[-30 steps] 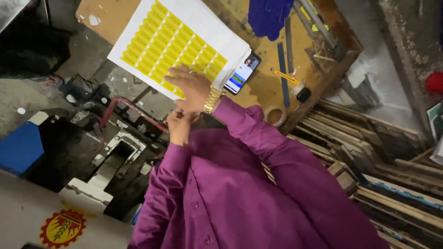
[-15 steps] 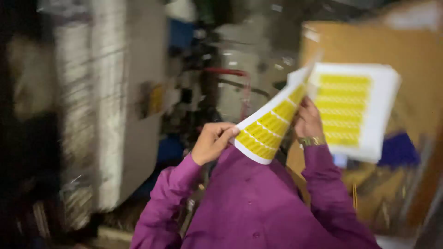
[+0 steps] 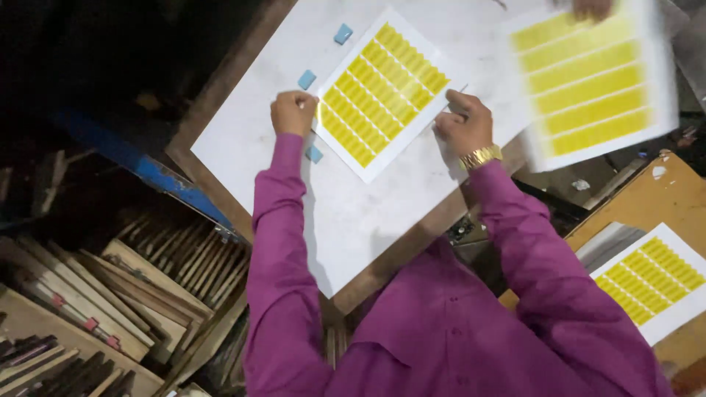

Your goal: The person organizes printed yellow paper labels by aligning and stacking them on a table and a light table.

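- Since half a second ago: sheet no longer held up curled between the hands; yellow-label sheet (image 3: 384, 90) now lies flat on the bench (image 3: 346, 220), and the view looks straight down on it.
- Far left: dark floor area, a blue bar (image 3: 158, 175) along the bench edge, wooden slats and racks (image 3: 110, 294) below; tight quarters on that side.
- Left hand (image 3: 293, 112): closed grip, fist-like, at the sheet's left edge and touching it; whether it pinches the paper or only presses on it, cannot tell.
- Three small blue blocks (image 3: 307, 79) on the bench just beside the sheet's left side, one of them below the left fist; they sit close along that edge.
- Sheet: long axis runs diagonal, from lower left up to upper right; it lies between the two hands, each at an opposite edge, neither clearly nearer.
- Right hand (image 3: 463, 121): fingers curled, closed grip at the sheet's right edge, touching; gold wristwatch (image 3: 482, 156) on that wrist.
- Bench surface: white, flat, bare below the sheet.
- Upper right: second, larger yellow sheet (image 3: 588, 81), blurred, held at its top by another person's hand (image 3: 592, 9).
- Lower right: stack of like sheets (image 3: 651, 279) on a brown surface, well apart from both hands.
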